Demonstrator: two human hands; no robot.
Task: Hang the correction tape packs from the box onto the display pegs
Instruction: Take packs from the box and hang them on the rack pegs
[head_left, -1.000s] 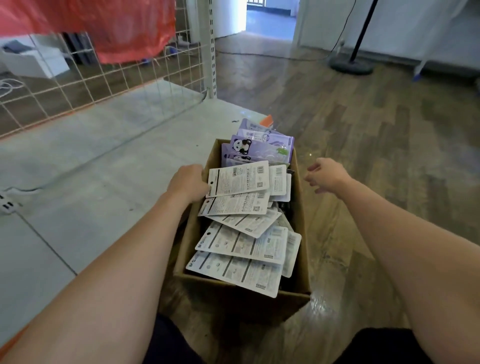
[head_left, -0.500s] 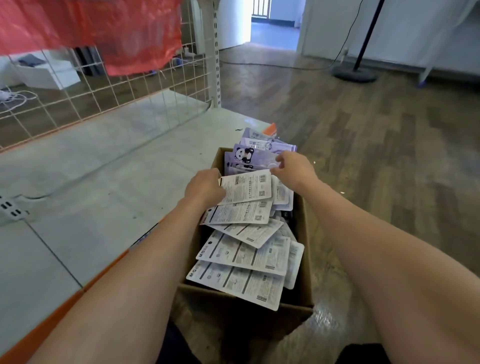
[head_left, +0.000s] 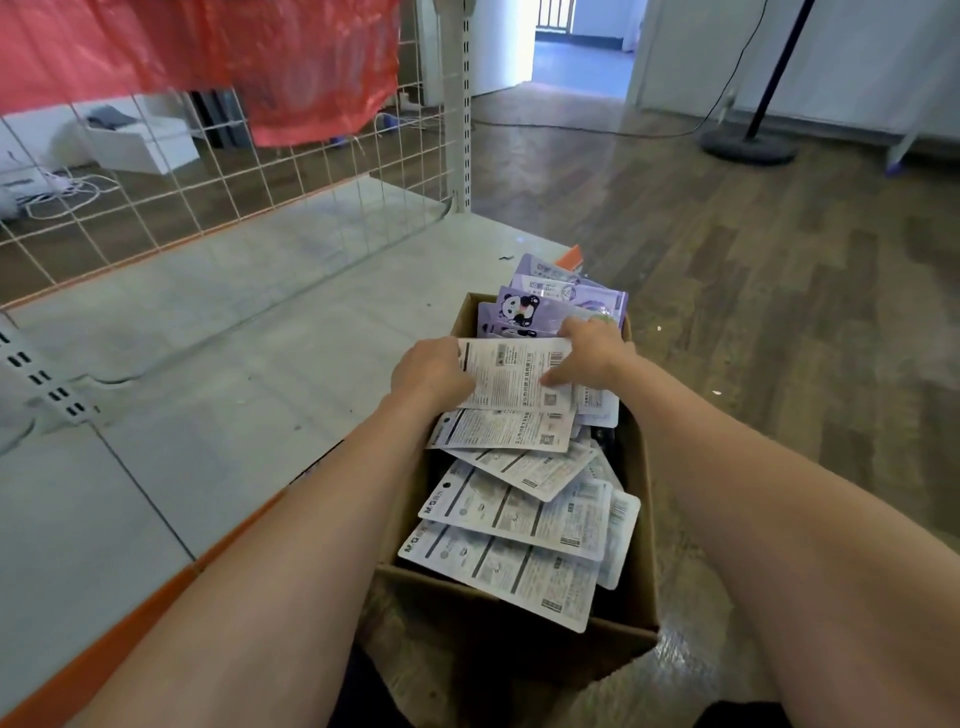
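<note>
While the box (head_left: 641, 519) sat at lower centre of the frame, full of packs (head_left: 511, 519), the left hand (head_left: 428, 371) pinched the top pack (head_left: 511, 371) by its left edge, and the right hand (head_left: 592, 353) gripped its right edge, thumb on the face.

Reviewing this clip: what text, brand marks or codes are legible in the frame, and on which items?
"M&G": corner of the nearest white pack in the cardboard box.
"M&G": corner of the second white pack just behind it.
Pack held by the left hand and right hand: fine print, barcode and QR code too blurred to read.
Purple panda packs: characters unreadable.
</note>
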